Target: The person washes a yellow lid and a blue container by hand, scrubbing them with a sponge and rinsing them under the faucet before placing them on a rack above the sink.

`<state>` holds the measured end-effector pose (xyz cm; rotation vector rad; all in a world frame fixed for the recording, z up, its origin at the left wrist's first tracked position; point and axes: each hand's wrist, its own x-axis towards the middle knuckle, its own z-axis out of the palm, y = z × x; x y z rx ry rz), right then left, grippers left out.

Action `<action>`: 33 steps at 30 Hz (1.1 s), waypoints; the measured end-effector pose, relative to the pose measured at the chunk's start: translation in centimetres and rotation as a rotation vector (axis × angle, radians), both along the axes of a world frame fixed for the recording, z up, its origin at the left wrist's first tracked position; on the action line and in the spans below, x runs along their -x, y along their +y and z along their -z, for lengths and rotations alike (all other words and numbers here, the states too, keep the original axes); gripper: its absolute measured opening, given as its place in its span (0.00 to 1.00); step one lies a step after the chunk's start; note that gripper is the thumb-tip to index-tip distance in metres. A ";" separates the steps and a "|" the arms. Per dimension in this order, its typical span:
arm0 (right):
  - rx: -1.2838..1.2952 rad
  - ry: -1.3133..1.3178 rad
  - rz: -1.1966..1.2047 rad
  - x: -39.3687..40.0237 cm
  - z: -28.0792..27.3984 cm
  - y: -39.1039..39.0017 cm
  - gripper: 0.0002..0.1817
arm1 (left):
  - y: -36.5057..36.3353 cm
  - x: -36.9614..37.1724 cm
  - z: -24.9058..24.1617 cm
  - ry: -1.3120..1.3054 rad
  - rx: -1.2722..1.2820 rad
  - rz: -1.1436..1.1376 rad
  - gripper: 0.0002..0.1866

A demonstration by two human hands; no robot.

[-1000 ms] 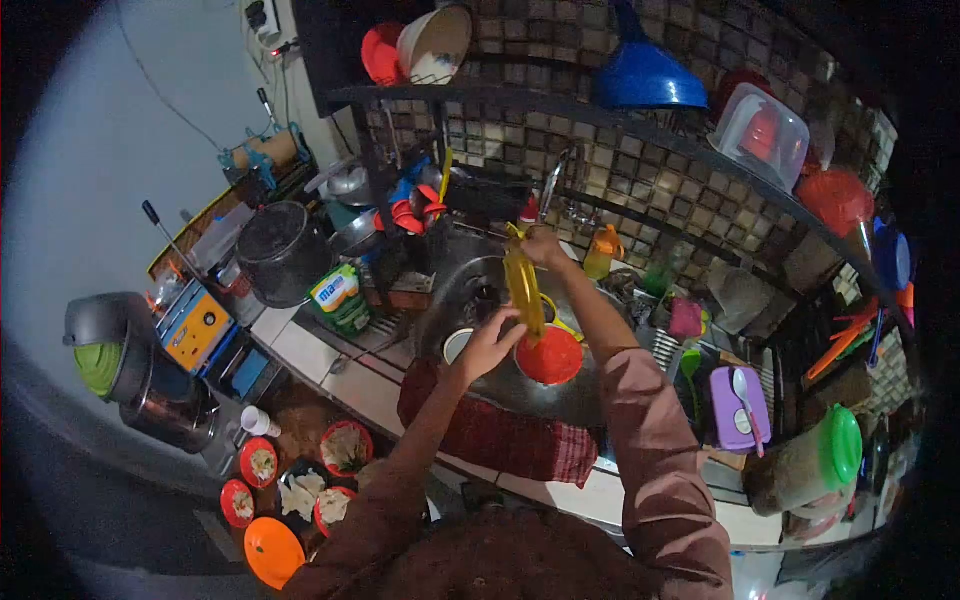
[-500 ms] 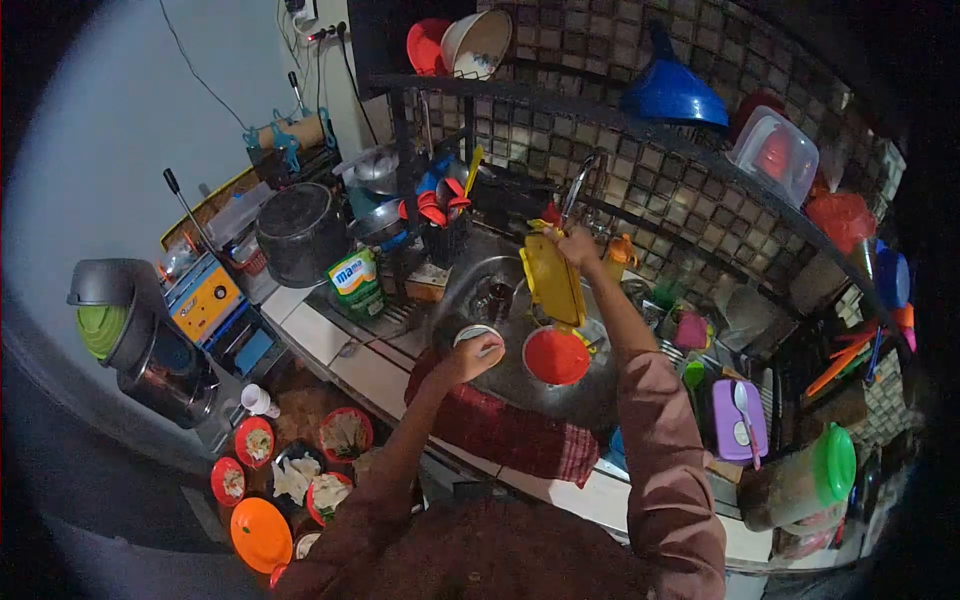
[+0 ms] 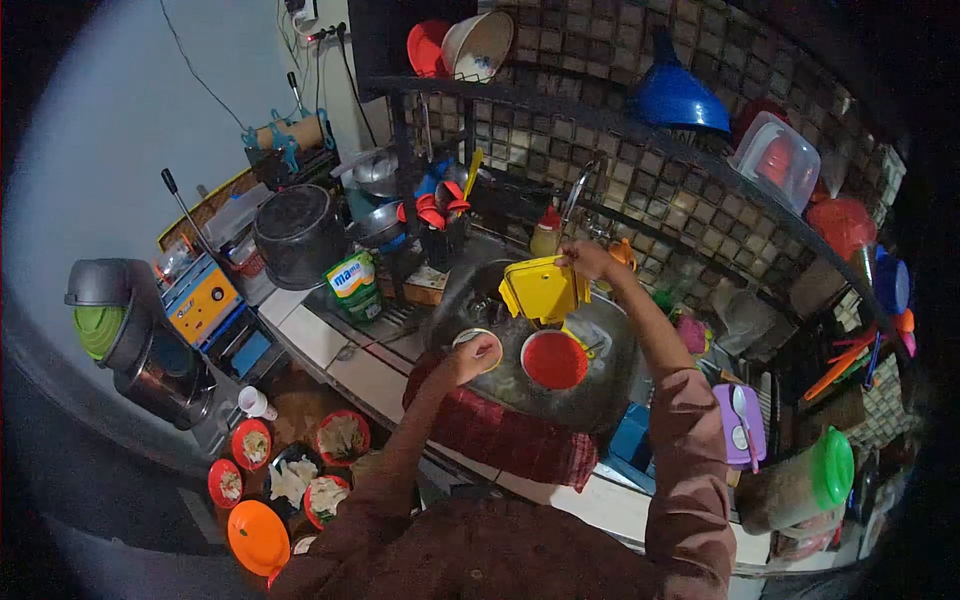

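My right hand point(image 3: 592, 262) grips the upper edge of a yellow plastic lid with side flaps point(image 3: 543, 290), held tilted above the sink point(image 3: 470, 290). At the rim of a small round pale container point(image 3: 489, 341), my left hand point(image 3: 472, 358) is closed, its fingers curled over the opening. What those fingers pinch is hidden. Between the hands, a round tub with a red inside point(image 3: 556, 360) sits in the sink. Beside it, partly below the lid, lies a clear container with yellow edging point(image 3: 590, 335).
A dark red cloth point(image 3: 500, 425) lies along the sink's front edge. Behind the sink stand the faucet point(image 3: 580, 190) and a red-capped bottle point(image 3: 546, 235). A green soap pouch point(image 3: 354, 285) stands on the left, a purple box with a spoon point(image 3: 738, 425) on the right.
My right hand has swung the yellow lid from steeply upright to facing me, slightly lower and away from the faucet. My left hand has barely moved at the round container.
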<state>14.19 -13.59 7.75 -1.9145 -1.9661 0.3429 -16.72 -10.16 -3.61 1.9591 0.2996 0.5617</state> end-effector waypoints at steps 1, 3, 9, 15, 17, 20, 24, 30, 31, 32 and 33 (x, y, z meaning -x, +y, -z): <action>-0.044 0.060 -0.001 -0.1 0.0 -0.3 0.12 | -0.1 -0.3 0.2 -0.002 0.003 0.005 0.14; -0.068 -0.034 0.064 -0.3 -0.6 -0.8 0.12 | -0.1 -0.9 0.4 0.086 0.063 -0.084 0.16; -0.236 -0.103 0.218 0.6 -0.6 0.1 0.18 | -1.4 -1.6 0.6 0.060 0.113 0.009 0.15; -0.136 -0.365 0.325 4.8 -2.3 2.8 0.33 | -2.4 0.6 -0.8 0.027 0.056 0.014 0.12; -0.088 -0.486 0.419 3.1 -0.1 4.9 0.33 | -1.9 1.8 -0.9 0.029 0.082 -0.008 0.12; 0.212 -0.197 0.405 -3.1 6.3 8.4 0.36 | -1.6 3.4 -2.6 0.098 0.099 -0.082 0.12; 0.466 -0.078 0.061 -5.4 6.5 7.5 0.31 | 0.4 3.8 -0.4 0.114 0.084 -0.121 0.15; 0.020 0.124 0.115 0.2 -0.5 0.2 0.18 | -0.6 1.3 -1.4 -0.036 0.182 -0.057 0.13; -0.044 0.270 0.027 0.1 -0.4 -0.1 0.17 | -0.5 0.5 -1.0 -0.033 0.185 -0.051 0.13; -0.035 0.117 0.059 -0.2 -0.7 -0.1 0.17 | -0.5 -0.2 -0.6 -0.025 0.213 -0.067 0.13; -0.031 0.120 0.067 -0.1 -1.2 -0.4 0.17 | -0.7 -0.8 -0.4 -0.017 0.242 -0.082 0.13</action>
